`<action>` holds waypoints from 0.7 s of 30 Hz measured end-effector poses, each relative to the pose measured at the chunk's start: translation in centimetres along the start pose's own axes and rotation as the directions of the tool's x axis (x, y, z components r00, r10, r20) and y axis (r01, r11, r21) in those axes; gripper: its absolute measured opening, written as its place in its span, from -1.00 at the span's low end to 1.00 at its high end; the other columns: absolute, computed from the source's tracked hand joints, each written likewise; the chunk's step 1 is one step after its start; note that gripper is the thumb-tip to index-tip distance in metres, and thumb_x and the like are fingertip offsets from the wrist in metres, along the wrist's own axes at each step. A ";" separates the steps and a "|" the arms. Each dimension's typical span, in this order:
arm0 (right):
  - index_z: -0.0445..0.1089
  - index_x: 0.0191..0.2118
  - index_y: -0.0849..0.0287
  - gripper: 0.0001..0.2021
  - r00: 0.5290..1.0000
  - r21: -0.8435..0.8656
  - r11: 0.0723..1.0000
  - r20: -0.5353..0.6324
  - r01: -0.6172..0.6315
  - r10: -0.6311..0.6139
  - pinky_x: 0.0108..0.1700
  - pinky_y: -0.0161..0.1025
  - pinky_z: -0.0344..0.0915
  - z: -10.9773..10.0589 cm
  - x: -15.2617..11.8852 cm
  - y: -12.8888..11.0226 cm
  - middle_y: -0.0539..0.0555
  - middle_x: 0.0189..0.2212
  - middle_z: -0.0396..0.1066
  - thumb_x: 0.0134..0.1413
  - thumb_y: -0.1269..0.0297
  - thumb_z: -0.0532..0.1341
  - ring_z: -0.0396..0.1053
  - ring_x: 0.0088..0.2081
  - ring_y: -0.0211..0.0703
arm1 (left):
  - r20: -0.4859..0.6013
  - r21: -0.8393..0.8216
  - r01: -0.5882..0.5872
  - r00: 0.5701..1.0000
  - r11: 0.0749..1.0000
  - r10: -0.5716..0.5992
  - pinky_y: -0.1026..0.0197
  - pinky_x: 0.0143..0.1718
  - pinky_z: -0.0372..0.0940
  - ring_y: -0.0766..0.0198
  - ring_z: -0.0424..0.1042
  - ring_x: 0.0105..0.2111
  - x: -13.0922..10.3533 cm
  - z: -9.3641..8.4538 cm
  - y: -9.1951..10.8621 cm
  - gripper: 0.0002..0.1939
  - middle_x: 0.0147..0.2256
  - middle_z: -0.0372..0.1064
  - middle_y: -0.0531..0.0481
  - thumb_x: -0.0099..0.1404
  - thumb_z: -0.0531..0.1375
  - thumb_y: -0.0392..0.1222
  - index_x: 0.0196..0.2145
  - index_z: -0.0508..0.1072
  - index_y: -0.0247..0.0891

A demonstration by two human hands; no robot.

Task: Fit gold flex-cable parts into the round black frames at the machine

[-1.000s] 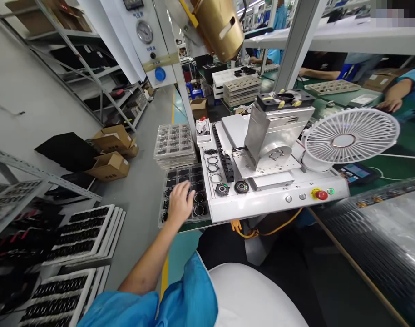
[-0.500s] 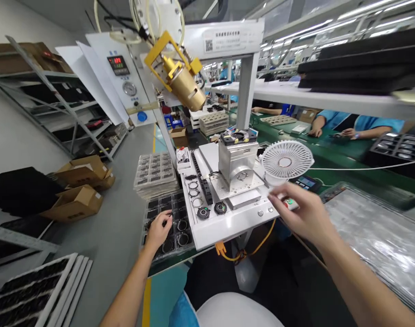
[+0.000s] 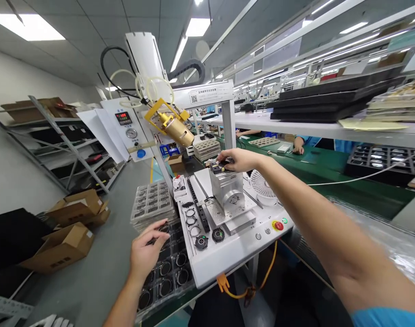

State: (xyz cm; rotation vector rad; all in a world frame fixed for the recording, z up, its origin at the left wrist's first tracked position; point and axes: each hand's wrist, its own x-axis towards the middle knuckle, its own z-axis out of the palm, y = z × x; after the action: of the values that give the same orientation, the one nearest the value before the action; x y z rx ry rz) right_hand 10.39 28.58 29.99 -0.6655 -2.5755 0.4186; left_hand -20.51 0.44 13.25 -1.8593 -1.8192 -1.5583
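Observation:
My right hand (image 3: 241, 160) reaches over the top of the metal fixture block (image 3: 228, 184), its fingers curled at a round black part (image 3: 229, 162) seated there; the hand partly hides it. My left hand (image 3: 146, 250) hovers over a clear tray (image 3: 171, 295) of round black watch cases (image 3: 165, 268), thumb and fingers apart, with nothing visible between them. Two round black watch parts, one (image 3: 201, 242) and another (image 3: 218, 234), lie on the machine's front edge beside several thin rings (image 3: 191, 220).
A gold dispensing head (image 3: 178, 129) hangs above and behind the fixture. A white fan (image 3: 263, 186) stands right of it, near a red emergency button (image 3: 278, 225). Stacked trays (image 3: 153, 202) stand at left. A co-worker's hand (image 3: 298, 146) is across the green bench.
My right hand has moved from beside the front buttons up and left onto the fixture's top. My left hand stays over the tray, its fingers now spread wider. The view has tilted upward.

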 end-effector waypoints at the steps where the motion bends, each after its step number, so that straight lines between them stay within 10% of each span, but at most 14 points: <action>1: 0.53 0.01 0.17 -0.62 1.000 0.032 0.999 -0.022 0.006 -0.005 0.06 -0.11 0.39 0.1 0.0 0.1 0.09 -0.05 0.58 0.04 0.51 0.31 0.52 -0.07 -0.01 | 0.006 -0.030 -0.036 0.999 0.999 0.036 -0.06 0.04 0.48 -0.01 0.63 -0.08 1.4 0.5 1.3 -0.68 -0.06 0.64 -0.15 0.32 0.29 0.04 -0.51 0.59 -0.15; 6: 0.52 -0.08 0.20 -0.71 0.975 0.110 0.993 -0.222 0.031 -0.006 0.07 -0.07 0.40 0.7 -0.4 0.3 0.10 -0.13 0.57 0.02 0.48 0.36 0.51 -0.10 -0.04 | -0.003 -0.109 -0.199 0.980 0.974 0.200 -0.07 0.11 0.43 0.03 0.61 -0.03 8.8 4.3 7.5 -0.68 -0.01 0.62 -0.11 0.31 0.33 -0.01 -0.55 0.51 -0.16; 11: 0.43 -0.05 0.21 -0.69 0.787 0.268 0.957 -0.612 0.107 0.084 0.10 -0.02 0.41 2.7 -5.3 -0.9 0.17 -0.11 0.54 0.09 0.27 0.35 0.49 -0.06 -0.01 | 0.078 -0.020 -0.256 0.963 0.966 0.257 0.03 0.03 0.42 0.07 0.61 -0.08 16.0 9.9 11.7 -0.63 -0.10 0.65 -0.14 0.32 0.30 -0.02 -0.59 0.44 -0.19; 16: 0.44 -0.09 0.18 -0.68 0.748 0.472 0.881 -0.598 0.037 0.289 0.00 -0.04 0.45 8.0 -14.4 -2.0 0.18 -0.15 0.52 0.13 0.10 0.34 0.50 -0.12 0.01 | 0.280 0.220 -0.234 0.945 0.947 0.169 0.06 -0.10 0.38 -0.01 0.60 -0.19 21.2 15.0 14.4 -0.56 -0.32 0.63 -0.19 0.33 0.28 0.08 -0.60 0.48 -0.22; 21: 0.48 -0.10 0.16 -0.65 0.692 0.638 0.735 -0.424 -0.230 0.584 0.02 -0.02 0.48 15.7 -25.1 -1.2 0.20 -0.14 0.56 0.12 0.01 0.33 0.54 -0.11 0.06 | 0.498 0.238 -0.327 0.850 0.915 0.174 0.10 -0.21 0.36 0.01 0.58 -0.32 21.8 15.2 15.3 -0.35 -0.50 0.55 -0.12 0.45 -0.01 0.29 -0.54 0.53 -0.20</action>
State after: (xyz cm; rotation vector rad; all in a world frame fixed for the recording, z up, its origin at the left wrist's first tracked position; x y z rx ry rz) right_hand 21.96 11.86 8.41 -0.9900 -1.5523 0.8853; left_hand -5.17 21.33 29.63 -2.3262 -1.7482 -0.7125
